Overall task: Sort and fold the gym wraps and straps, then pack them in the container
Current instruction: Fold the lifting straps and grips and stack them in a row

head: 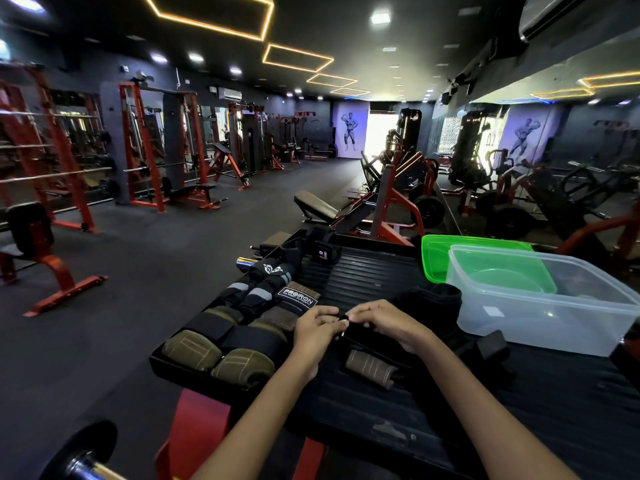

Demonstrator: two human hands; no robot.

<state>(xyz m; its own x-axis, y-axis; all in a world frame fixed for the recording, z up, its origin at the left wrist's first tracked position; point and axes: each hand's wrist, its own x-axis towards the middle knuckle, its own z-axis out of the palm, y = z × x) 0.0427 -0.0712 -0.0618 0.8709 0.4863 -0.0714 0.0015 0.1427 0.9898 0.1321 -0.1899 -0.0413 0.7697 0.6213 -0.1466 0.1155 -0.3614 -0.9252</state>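
Both hands (317, 329) (382, 322) pinch black strap (360, 332) — strap detail indistinct.

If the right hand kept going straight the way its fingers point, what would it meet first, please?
Almost at once the left hand: the right hand points leftward at it, both pinching one black strap. Depth looks about equal.

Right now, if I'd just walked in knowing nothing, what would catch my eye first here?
Probably the two hands, left hand and right hand, meeting at the centre to pinch a black strap over the dark ribbed platform. To their left lies a row of folded olive and black wraps. At right stands a clear plastic container, with a bright green lid behind it.
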